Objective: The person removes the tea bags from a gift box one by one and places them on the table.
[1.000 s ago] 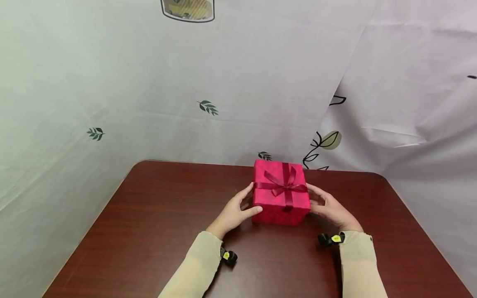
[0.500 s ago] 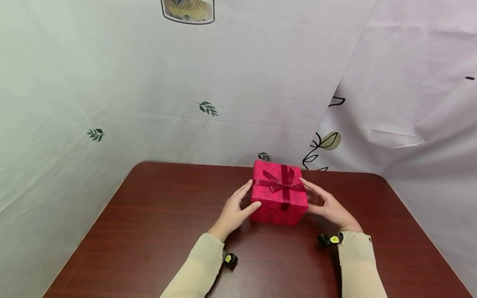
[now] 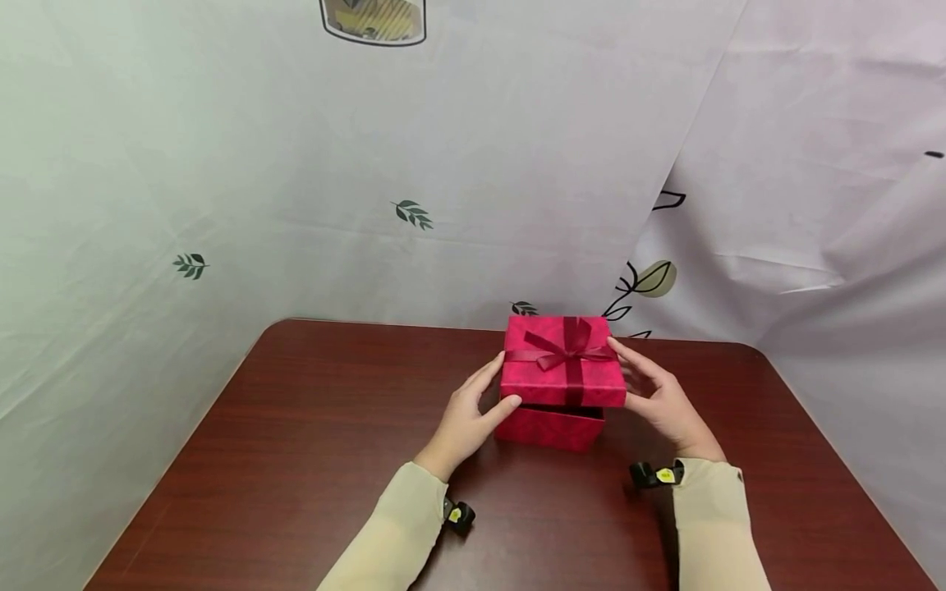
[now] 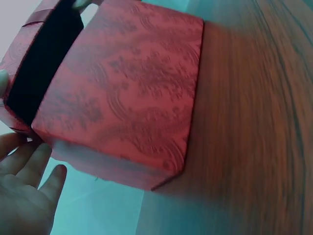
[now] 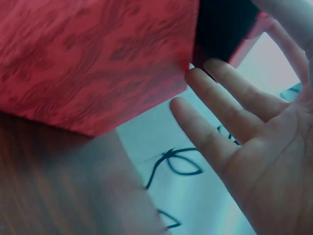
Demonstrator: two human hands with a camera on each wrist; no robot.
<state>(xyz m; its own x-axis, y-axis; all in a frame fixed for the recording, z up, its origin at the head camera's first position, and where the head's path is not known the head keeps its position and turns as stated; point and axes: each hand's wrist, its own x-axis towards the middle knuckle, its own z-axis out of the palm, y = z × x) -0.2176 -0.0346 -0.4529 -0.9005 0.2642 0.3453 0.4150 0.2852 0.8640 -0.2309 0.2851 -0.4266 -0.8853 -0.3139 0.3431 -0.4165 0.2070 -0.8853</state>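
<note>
A pink-red gift box stands at the far side of the table, its lid (image 3: pixel 528 379) raised and shifted right over the box base (image 3: pixel 543 429). A dark red ribbon bow (image 3: pixel 567 355) tops the lid. My left hand (image 3: pixel 464 425) holds the lid's left side, thumb at the front corner. On the opposite side my right hand (image 3: pixel 671 408) grips the lid between thumb and fingers. The left wrist view shows the lid's dark inside beside the patterned base (image 4: pixel 129 88). In the right wrist view, some fingers of the right hand (image 5: pixel 274 142) extend near the base (image 5: pixel 98 63). The box's contents are hidden.
The brown wooden table (image 3: pixel 332 443) has rounded far corners. Behind it hangs a pale cloth (image 3: pixel 473 148) printed with leaves. A black wrist camera (image 3: pixel 460 516) sits at the left cuff, another wrist camera (image 3: pixel 645 476) at the right.
The box first shifted slightly left and tilted with its lid on. Since then the lid has risen off the base and moved right, with both hands on it. A dark gap now shows beneath.
</note>
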